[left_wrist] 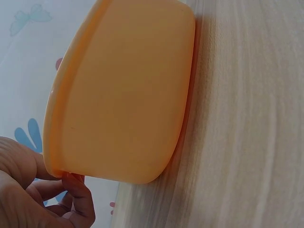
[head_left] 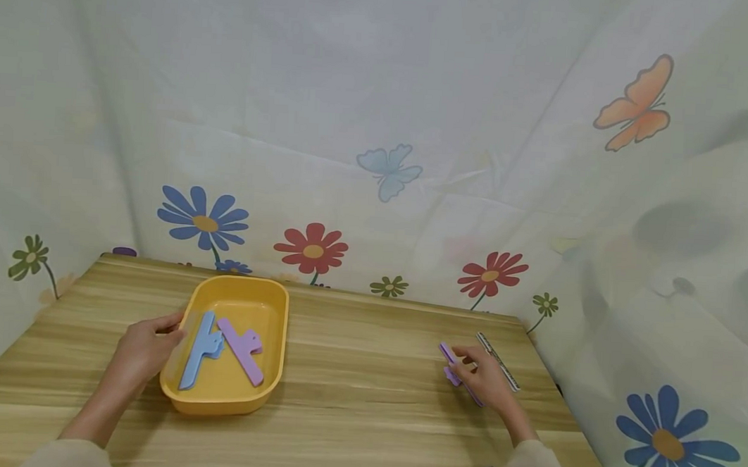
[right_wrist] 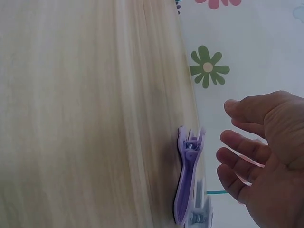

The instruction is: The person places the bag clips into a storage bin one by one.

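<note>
My left hand (head_left: 146, 345) pinches the left rim of a yellow plastic tub (head_left: 281, 341); in the left wrist view the curled fingers (left_wrist: 81, 199) meet the rim of the tub (left_wrist: 118, 95) at its corner. Inside the tub lie a blue bag clip (head_left: 198, 355) and a purple bag clip (head_left: 239, 351). At the right of the table, my right hand (head_left: 477, 373) hovers over another purple bag clip (head_left: 451, 376). The right wrist view shows loosely bent fingers apart from that purple bag clip (right_wrist: 186, 185), with a whitish-grey clip (right_wrist: 199, 217) beside it.
The whitish clip (head_left: 498, 362) lies near the right edge of the wooden table (head_left: 365, 402). A flower-printed cloth (head_left: 316, 118) stands behind and at both sides. A small purple object (head_left: 124, 251) sits at the back left corner.
</note>
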Available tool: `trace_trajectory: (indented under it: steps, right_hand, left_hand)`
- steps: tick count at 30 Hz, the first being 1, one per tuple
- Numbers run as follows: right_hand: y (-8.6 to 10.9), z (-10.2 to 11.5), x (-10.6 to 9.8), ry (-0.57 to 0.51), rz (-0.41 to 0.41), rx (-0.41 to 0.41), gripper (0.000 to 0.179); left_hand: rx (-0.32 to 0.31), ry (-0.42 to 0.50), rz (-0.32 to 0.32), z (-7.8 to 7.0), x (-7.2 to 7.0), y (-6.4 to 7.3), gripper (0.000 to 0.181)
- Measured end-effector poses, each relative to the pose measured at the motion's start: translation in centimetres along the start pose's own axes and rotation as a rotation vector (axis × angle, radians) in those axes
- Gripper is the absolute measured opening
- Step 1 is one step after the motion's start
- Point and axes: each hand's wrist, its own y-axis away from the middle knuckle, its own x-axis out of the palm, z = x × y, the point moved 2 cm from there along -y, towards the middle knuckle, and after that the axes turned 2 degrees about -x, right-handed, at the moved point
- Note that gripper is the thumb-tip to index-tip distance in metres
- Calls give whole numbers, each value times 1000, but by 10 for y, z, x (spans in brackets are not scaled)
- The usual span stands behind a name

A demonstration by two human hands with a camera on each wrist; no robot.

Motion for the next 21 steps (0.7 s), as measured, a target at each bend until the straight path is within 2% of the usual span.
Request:
trace_trajectory:
  steps: [6, 13, 21]
  right_hand:
    - [4, -5, 2, -14, 2, 18, 33]
    - [8, -16, 9, 44, 28, 54, 30]
    - [10, -21, 12, 108, 10, -12, 33]
  left_hand:
    - [-19, -6, 12, -1, 0, 0, 55]
    - [-28, -4, 10, -1, -1, -1, 55]
    - [-29, -7, 9, 1, 0, -1, 55]
